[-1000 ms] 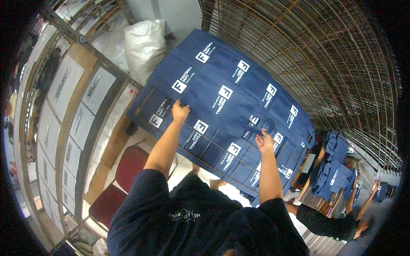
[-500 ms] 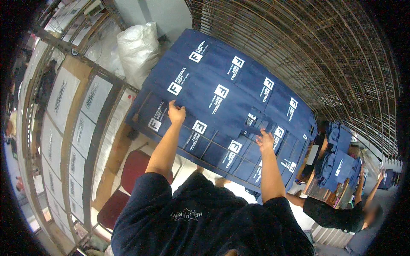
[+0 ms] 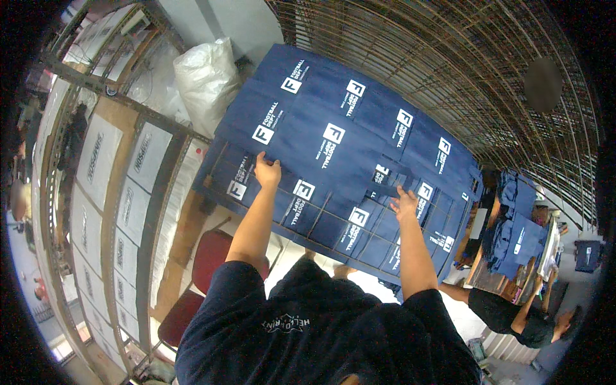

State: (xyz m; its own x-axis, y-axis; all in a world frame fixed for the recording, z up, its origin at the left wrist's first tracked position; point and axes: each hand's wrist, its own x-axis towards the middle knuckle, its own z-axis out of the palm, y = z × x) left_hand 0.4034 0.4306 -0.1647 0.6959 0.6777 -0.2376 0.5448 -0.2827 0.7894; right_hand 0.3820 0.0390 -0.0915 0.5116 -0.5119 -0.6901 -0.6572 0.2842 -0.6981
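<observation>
A navy cloth bag (image 3: 311, 160) with white print lies spread over the wire rack in front of me, among several others of its kind. My left hand (image 3: 268, 171) is closed at its near left corner, thumb and forefinger on the cloth edge. On the right, the fingers of my right hand (image 3: 405, 204) are curled at the bag's dark strap (image 3: 387, 190), near its opening. Fingertips partly hide what they grip. Beneath the near edge, more printed navy bags (image 3: 359, 219) show under the rack's wires.
Stacked wire racks (image 3: 443, 58) rise at the far right. A white sack (image 3: 206, 86) stands at the far left beside a metal shelf with printed panels (image 3: 131, 192). A maroon chair (image 3: 212, 256) is near my left. Another person (image 3: 510, 314) works at a table of navy bags (image 3: 520, 240).
Both my hands stay at nearly the same spots on the bag, which lies much as before. The view has shifted slightly, and the other person's arms at the right have moved.
</observation>
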